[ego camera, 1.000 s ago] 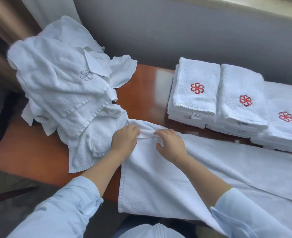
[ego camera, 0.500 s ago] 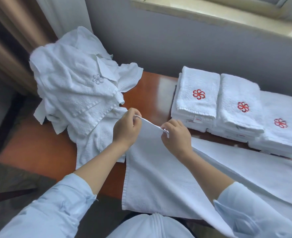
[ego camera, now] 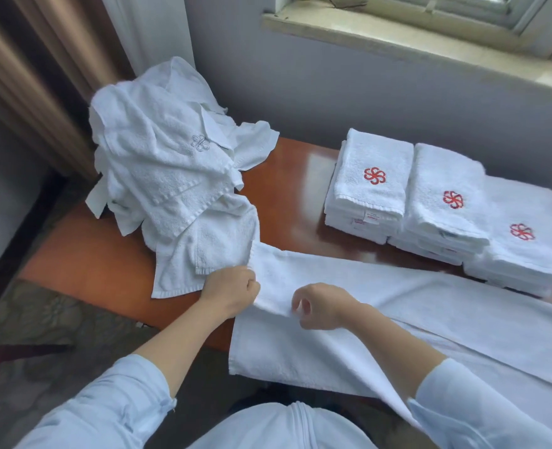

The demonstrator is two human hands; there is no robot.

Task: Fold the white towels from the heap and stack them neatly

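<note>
- my left hand point(ego camera: 232, 288) grips the towel point(ego camera: 397, 306) by its end to pull the fold taut.
- my right hand point(ego camera: 324, 306) pinches the same edge, aligning layers over the counter point(ego camera: 287, 196).

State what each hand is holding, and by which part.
Both hold the spread towel by its left end edge: the left hand grips it, and the right hand pinches it just beside.

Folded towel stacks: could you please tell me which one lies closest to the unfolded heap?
The leftmost stack, nearest the heap; the middle stack and right stack lie farther right.
</note>
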